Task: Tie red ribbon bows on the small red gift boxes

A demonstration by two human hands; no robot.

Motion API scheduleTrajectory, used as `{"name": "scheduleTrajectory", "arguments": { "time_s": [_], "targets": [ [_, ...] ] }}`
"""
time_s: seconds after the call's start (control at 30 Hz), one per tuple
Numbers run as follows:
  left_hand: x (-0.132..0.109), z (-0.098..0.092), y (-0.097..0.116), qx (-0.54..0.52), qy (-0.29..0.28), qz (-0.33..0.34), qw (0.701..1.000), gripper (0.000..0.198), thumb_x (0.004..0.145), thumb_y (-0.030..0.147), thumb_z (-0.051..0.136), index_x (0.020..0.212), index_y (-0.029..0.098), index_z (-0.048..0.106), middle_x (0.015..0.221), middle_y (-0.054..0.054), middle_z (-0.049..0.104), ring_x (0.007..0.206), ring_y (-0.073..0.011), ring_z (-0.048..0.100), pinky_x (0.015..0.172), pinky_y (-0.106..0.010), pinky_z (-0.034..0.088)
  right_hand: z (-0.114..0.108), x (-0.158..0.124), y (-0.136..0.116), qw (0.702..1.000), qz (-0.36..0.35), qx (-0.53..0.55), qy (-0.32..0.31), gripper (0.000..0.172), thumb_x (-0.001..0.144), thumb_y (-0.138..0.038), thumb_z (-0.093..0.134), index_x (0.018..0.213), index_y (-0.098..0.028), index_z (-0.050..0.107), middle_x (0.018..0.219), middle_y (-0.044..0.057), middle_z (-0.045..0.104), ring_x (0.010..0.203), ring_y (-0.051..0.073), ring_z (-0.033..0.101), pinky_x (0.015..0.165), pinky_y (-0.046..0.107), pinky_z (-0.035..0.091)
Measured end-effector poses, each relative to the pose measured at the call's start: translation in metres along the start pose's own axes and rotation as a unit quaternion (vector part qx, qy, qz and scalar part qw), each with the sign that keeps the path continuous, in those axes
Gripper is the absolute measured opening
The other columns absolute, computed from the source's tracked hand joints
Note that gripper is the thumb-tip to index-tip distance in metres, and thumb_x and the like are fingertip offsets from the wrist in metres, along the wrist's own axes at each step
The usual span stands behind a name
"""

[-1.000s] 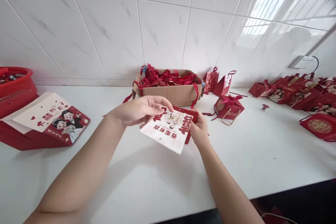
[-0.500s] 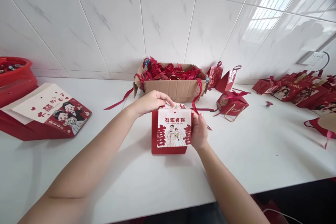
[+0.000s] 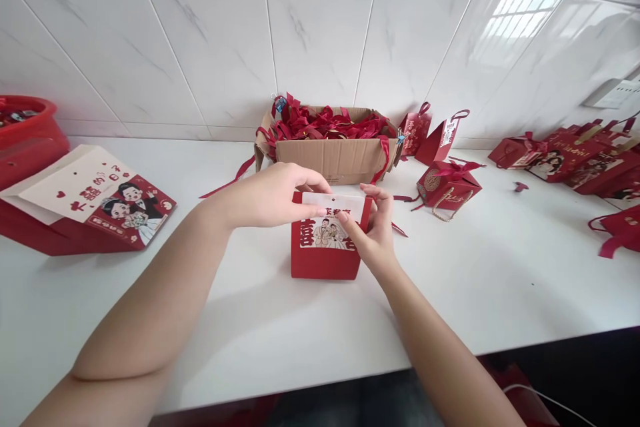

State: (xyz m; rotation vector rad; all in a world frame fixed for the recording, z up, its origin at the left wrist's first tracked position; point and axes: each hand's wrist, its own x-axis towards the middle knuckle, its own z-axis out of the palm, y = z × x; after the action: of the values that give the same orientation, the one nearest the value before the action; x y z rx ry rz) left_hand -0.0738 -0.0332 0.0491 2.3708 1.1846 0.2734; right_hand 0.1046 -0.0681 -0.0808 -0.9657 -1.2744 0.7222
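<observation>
A red gift box (image 3: 325,265) stands upright on the white table before me. Over its front hangs a white printed flap (image 3: 329,237) with a cartoon wedding couple, red characters and a small hole near its upper edge. My left hand (image 3: 273,197) grips the upper left of the box, its thumb across the flap and its fingers over the top. At the upper right, my right hand (image 3: 377,233) presses its thumb on the flap's front, while its fingers wrap the box's right side. The hands cover part of the printing, and the far side is hidden.
A cardboard box (image 3: 330,161) full of red ribbons stands behind. To the left are a large open red box (image 3: 90,237) and a red basin (image 3: 35,147). A ribbon-tied box (image 3: 453,190) and several red gift boxes (image 3: 555,157) stand on the right.
My left thumb has come down onto the front of the box, and my right thumb has moved inward over the flap. The flap's lower edge sits higher on the box front.
</observation>
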Motion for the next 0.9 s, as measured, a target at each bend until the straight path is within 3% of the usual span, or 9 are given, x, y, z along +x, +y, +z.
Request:
{"name": "scheduleTrajectory", "arguments": {
  "time_s": [0.07, 0.17, 0.27, 0.4, 0.9],
  "targets": [
    [0.0009, 0.0033, 0.0009, 0.018, 0.009, -0.006, 1.000, 0.032, 0.079, 0.043, 0.060, 0.106, 0.030, 0.069, 0.095, 0.002, 0.071, 0.071, -0.0143, 0.060, 0.058, -0.025, 0.041, -0.0009, 0.0000, -0.0007, 0.998, -0.025, -0.049, 0.027, 0.058, 0.076, -0.042, 0.070, 0.123, -0.031, 0.037, 0.125, 0.009, 0.048, 0.099, 0.021, 0.058, 0.073, 0.036, 0.055],
    [0.0024, 0.0054, -0.0008, 0.023, 0.006, -0.012, 1.000, 0.028, 0.080, 0.040, 0.058, 0.102, 0.028, 0.069, 0.084, 0.002, 0.070, 0.062, -0.0127, 0.055, 0.054, -0.025, 0.036, -0.0029, 0.0005, -0.0022, 0.995, -0.055, -0.085, 0.012, 0.047, 0.078, -0.041, 0.069, 0.118, -0.028, 0.048, 0.128, 0.009, 0.051, 0.112, 0.024, 0.054, 0.084, 0.039, 0.052],
    [0.0023, 0.0055, -0.0019, 0.023, 0.011, -0.001, 1.000, 0.024, 0.079, 0.039, 0.058, 0.096, 0.026, 0.070, 0.082, 0.001, 0.068, 0.061, -0.0125, 0.053, 0.054, -0.025, 0.034, -0.0033, -0.0003, -0.0036, 0.999, -0.025, -0.016, -0.039, 0.033, 0.082, -0.038, 0.066, 0.109, -0.027, 0.053, 0.104, 0.005, 0.063, 0.089, 0.019, 0.061, 0.074, 0.035, 0.053],
    [0.0010, 0.0053, -0.0020, 0.012, 0.016, 0.008, 1.000, 0.021, 0.078, 0.037, 0.059, 0.091, 0.025, 0.070, 0.084, 0.000, 0.068, 0.064, -0.0134, 0.054, 0.055, -0.025, 0.033, -0.0017, -0.0026, -0.0053, 0.999, 0.002, 0.030, -0.044, 0.025, 0.081, -0.036, 0.068, 0.097, -0.026, 0.052, 0.082, -0.001, 0.062, 0.068, 0.015, 0.058, 0.061, 0.029, 0.051],
    [0.0008, 0.0095, -0.0020, -0.008, 0.030, 0.004, 1.000, 0.017, 0.077, 0.034, 0.060, 0.088, 0.025, 0.069, 0.078, 0.001, 0.068, 0.058, -0.0122, 0.051, 0.051, -0.024, 0.031, 0.0016, -0.0031, -0.0069, 0.998, 0.007, 0.053, -0.045, 0.024, 0.083, -0.036, 0.066, 0.094, -0.026, 0.047, 0.080, -0.003, 0.061, 0.068, 0.013, 0.059, 0.060, 0.027, 0.050]
  ]
}}
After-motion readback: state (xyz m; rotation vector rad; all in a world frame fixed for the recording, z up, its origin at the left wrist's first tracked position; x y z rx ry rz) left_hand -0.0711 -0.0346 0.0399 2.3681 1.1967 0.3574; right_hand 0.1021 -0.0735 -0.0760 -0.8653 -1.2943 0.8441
